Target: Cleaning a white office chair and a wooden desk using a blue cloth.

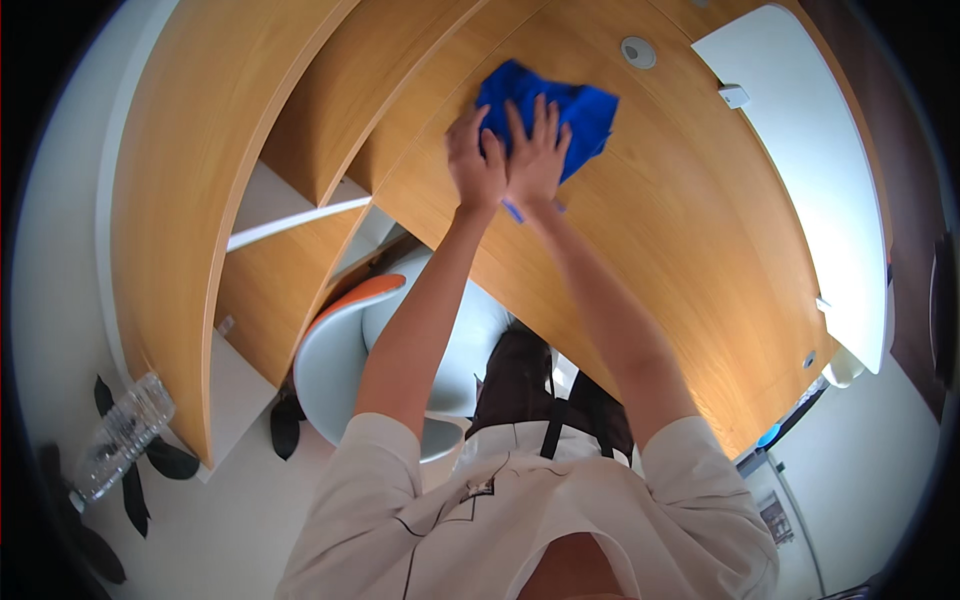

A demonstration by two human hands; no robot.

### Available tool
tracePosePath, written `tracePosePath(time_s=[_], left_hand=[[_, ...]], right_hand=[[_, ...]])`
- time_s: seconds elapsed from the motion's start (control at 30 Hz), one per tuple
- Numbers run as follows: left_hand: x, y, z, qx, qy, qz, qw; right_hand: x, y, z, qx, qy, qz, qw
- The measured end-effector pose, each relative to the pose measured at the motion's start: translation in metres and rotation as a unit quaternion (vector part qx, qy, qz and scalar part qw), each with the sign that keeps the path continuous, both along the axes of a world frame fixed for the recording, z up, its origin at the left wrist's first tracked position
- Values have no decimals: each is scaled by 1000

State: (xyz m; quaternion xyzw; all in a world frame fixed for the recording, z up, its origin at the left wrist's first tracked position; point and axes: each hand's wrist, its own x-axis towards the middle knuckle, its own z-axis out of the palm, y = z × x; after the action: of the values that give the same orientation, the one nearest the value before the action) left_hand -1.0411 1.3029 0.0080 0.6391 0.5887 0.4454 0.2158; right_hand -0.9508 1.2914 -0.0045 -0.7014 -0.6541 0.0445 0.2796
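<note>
A bright blue cloth [589,124] lies crumpled on the light wood-grain desktop [675,247]. My right hand [536,154] presses flat on it, fingers spread, holding it against the wood. Close beside it, my left hand [478,161] bears on the cloth's left edge with its thumb towards the right hand. The wrists almost touch. A small bit of blue shows below them, and the cloth under my palms is hidden.
Wooden shelving [292,285] with open compartments adjoins the desk on the left. A white divider panel [817,180] stands along the far right edge. Round cable grommets [638,52] sit in the desktop. A grey-and-orange chair [330,360], plant leaves and a clear plastic bottle [124,435] are lower left.
</note>
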Motion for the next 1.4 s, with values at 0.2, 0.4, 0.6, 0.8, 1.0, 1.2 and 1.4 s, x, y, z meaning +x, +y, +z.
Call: tracePosePath(time_s=[0.2, 0.4, 0.6, 0.8, 1.0, 1.2, 1.4], left_hand=[[-19, -79, 39, -46, 80, -70, 993], [-10, -131, 22, -122, 337, -119, 926], [38, -68, 14, -16, 394, -215, 893], [-19, 11, 7, -79, 443, -87, 889], [-64, -89, 14, -105, 462, -97, 875], [0, -141, 15, -140, 447, -103, 878], [74, -60, 19, -82, 420, -197, 882]], right_hand=[[-29, -92, 21, -23, 196, 113, 974], [71, -71, 49, -188, 329, 2, 926], [175, -46, -1, -32, -35, 55, 997], [168, -44, -11, -45, -78, -7, 996], [159, -45, 4, -54, -101, -74, 991], [166, -45, 7, -62, -90, -80, 991], [166, -47, 2, -61, -33, -83, 994]])
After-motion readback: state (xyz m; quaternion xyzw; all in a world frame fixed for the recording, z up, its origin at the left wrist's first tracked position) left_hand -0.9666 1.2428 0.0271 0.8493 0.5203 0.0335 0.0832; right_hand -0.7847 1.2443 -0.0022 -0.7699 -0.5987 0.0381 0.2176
